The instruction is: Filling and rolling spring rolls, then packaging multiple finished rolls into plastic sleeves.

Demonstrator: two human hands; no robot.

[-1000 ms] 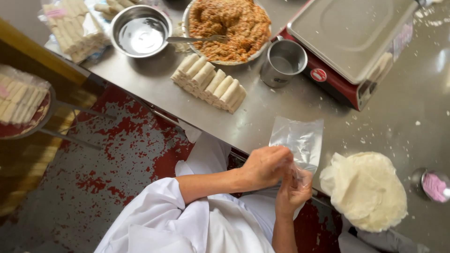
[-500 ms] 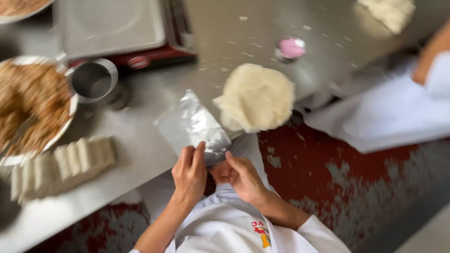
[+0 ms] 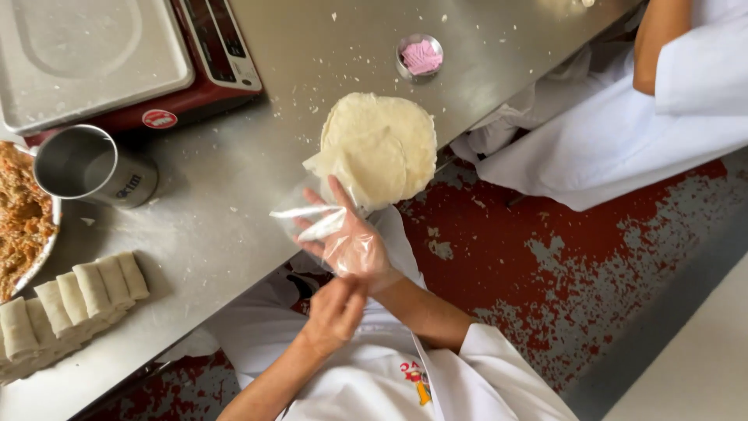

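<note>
— Item one?
— Clear plastic glove point(image 3: 327, 226), thin and crinkled, half drawn over the right hand point(image 3: 351, 242); its loose end hangs left over the near edge of the worktop point(image 3: 234, 179).
— Hands?
— Right hand spread flat inside the glove, fingers apart, grasping nothing. Left hand point(image 3: 333, 313) just near of it, pinching the glove's cuff at the right wrist.
— Surroundings?
— Stack of round pale wrappers point(image 3: 382, 144) just beyond the fingertips. Small tin of pink paper point(image 3: 421, 56) farther off. Steel cup point(image 3: 86, 165) and red scale point(image 3: 117, 62) far left. Row of rolled spring rolls point(image 3: 70, 300) near left. Another person's white sleeve point(image 3: 701, 70), far right.
</note>
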